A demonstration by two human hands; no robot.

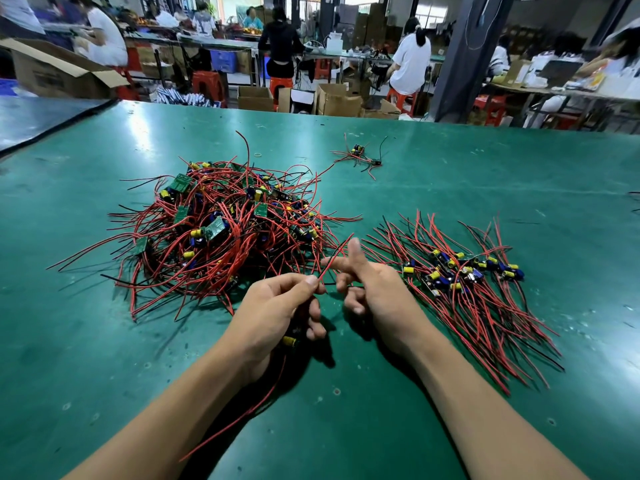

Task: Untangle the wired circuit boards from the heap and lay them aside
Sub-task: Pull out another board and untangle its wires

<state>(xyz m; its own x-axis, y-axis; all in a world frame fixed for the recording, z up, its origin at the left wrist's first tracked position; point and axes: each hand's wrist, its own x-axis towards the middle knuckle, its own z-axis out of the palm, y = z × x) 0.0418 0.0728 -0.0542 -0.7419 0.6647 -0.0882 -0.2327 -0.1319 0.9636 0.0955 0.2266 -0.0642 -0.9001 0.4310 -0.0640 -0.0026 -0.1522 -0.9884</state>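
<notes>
The left hand pinches a wire of the board tucked under its palm, near the heap, while the right hand has its grip spread beside that wire; a hasty pull could snag loose strands and drag neighbouring boards off the heap

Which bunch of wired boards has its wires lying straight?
The sorted bunch beside the right hand; the big heap is tangled, the far few scattered.
</notes>
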